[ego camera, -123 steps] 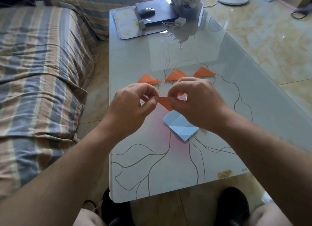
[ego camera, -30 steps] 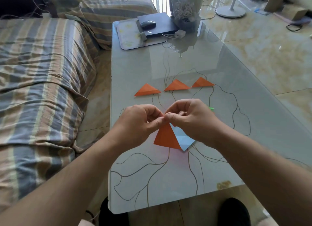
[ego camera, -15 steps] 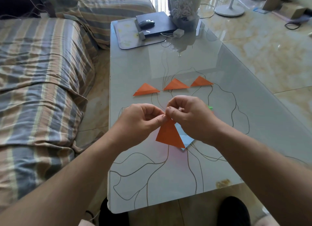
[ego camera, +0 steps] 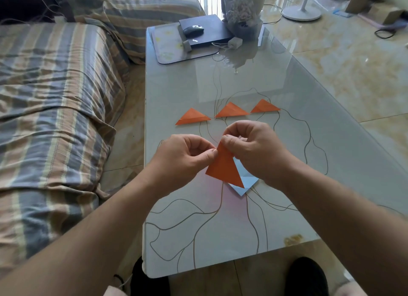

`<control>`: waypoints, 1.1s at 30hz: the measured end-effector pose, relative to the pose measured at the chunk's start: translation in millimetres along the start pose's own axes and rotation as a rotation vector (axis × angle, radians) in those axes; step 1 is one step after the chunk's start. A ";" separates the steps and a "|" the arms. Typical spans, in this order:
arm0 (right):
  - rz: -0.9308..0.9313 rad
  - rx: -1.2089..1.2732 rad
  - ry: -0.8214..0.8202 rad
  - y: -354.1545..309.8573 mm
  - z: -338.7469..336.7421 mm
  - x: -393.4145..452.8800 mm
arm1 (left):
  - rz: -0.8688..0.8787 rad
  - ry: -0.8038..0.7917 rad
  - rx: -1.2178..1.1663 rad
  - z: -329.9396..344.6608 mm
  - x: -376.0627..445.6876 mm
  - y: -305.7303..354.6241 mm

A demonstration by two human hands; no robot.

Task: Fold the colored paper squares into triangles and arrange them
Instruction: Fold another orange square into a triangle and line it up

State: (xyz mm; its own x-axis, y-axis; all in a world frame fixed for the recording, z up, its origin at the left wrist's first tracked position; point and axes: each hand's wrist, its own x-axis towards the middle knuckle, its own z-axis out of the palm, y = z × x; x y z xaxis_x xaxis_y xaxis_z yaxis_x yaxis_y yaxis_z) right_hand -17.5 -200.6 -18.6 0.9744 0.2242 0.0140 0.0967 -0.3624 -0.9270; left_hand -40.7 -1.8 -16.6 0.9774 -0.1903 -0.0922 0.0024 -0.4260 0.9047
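— Orange triangle (ego camera: 224, 166)?
— Raised over mid-table, tip pinched by left hand (ego camera: 184, 158) and right hand (ego camera: 254, 151), above blue paper (ego camera: 244, 180).
— Folded triangles (ego camera: 230, 110)?
— Three in a row toward the table's (ego camera: 287, 207) far edge.

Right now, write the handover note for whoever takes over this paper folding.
Left hand: pinches the left edge of the orange triangle near its top.
Right hand: pinches the triangle's top corner. The triangle is held above the glass table.
Done: three folded orange triangles in a row further along the table, left, middle, right.
Left: finish this triangle and add it to the arrangement, then fold the light blue paper lying under the hands.
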 end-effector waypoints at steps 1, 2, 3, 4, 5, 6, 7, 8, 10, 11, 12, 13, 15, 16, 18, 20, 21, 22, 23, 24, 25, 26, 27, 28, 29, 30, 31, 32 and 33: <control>0.009 0.008 0.000 0.0 -0.5 0.2 | 0.002 -0.011 0.015 -0.3 -0.1 -0.3; 0.016 0.013 -0.004 -0.3 -0.5 -0.1 | 0.004 -0.020 0.018 -0.6 0.0 -0.2; 0.020 0.016 -0.007 -0.7 -0.3 -0.7 | 0.007 -0.025 0.017 -0.8 0.0 0.1; 0.024 0.019 -0.005 -1.2 -0.1 -1.2 | 0.011 -0.024 0.016 -0.5 0.2 0.5; 0.028 0.025 0.002 -1.8 -0.3 -1.1 | 0.014 -0.018 0.014 0.0 0.6 0.6; 0.033 0.037 0.013 -2.6 -0.8 -1.2 | 0.011 -0.011 0.006 0.7 1.0 0.7; 0.038 0.057 0.026 -3.4 -1.5 -0.8 | 0.004 -0.006 -0.005 1.2 1.2 0.9; 0.043 0.078 0.038 -3.8 -2.2 -0.7 | -0.002 -0.007 -0.014 1.5 1.3 1.1; 0.054 0.099 0.042 -4.4 -2.8 -0.8 | -0.009 -0.013 -0.015 1.3 1.6 0.8; 0.060 0.109 0.037 -4.6 -2.4 -1.0 | -0.013 -0.015 -0.013 1.1 1.8 0.4; 0.067 0.124 0.033 -4.8 -1.7 -1.0 | -0.019 -0.017 -0.016 0.8 1.7 0.0; 0.074 0.141 0.035 -4.6 -1.4 -0.7 | -0.026 -0.019 -0.018 0.7 1.5 -0.6; 0.081 0.159 0.046 -4.5 -2.7 0.9 | -0.038 -0.031 -0.007 0.0 1.4 -1.6; 0.083 0.161 0.049 -4.8 -4.0 1.6 | -0.042 -0.038 0.003 -0.3 1.3 -1.6; 0.086 0.164 0.050 -6.4 -5.7 1.5 | -0.039 -0.052 0.013 -1.2 0.9 -0.5; 0.096 0.172 0.052 -7.5 -6.4 1.4 | -0.024 -0.058 0.020 -1.9 1.2 0.9; 0.105 0.181 0.055 -7.6 -6.9 1.6 | -0.018 -0.055 0.024 -1.9 1.3 1.0; 0.114 0.195 0.060 -8.1 -8.1 1.9 | -0.016 -0.054 0.032 -2.1 1.0 1.1; 0.124 0.213 0.066 -8.7 -9.8 2.4 | -0.014 -0.055 0.049 -2.6 0.9 0.9; 0.132 0.234 0.072 -9.4 -11.8 2.8 | -0.012 -0.057 0.069 -3.5 0.7 0.3; 0.137 0.250 0.076 -10.2 -14.0 3.0 | -0.010 -0.060 0.083 -4.1 0.6 -0.1; 0.140 0.257 0.077 -10.6 -15.4 2.9 | -0.011 -0.063 0.091 -4.5 0.5 0.0; 0.143 0.260 0.076 -11.0 -16.1 2.7 | -0.012 -0.064 0.098 -4.8 0.4 0.7; 0.145 0.259 0.077 -10.7 -16.3 3.0 | -0.011 -0.064 0.110 -4.8 0.7 1.3; 0.147 0.257 0.079 -10.1 -16.6 3.4 | -0.008 -0.062 0.127 -4.6 0.9 1.9; 0.148 0.254 0.082 -9.4 -17.0 3.8 | -0.003 -0.060 0.149 -4.2 0.9 2.2; 0.148 0.249 0.083 -8.9 -17.2 4.1 | 0.006 -0.058 0.174 -3.8 0.5 2.4; 0.147 0.247 0.080 -8.9 -17.2 4.2 | 0.013 -0.057 0.200 -3.6 0.1 2.4; 0.147 0.251 0.078 -8.7 -16.7 4.3 | 0.021 -0.053 0.222 -3.5 -0.2 2.4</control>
State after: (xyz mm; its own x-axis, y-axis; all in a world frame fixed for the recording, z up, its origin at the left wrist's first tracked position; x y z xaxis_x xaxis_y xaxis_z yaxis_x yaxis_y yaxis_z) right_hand -10.8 -211.6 -4.3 0.9879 0.1119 -0.1076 -0.0904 -0.1490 -0.9847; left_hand -40.1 0.3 -13.0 0.9642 -0.2452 -0.1010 -0.0707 -0.6047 0.7933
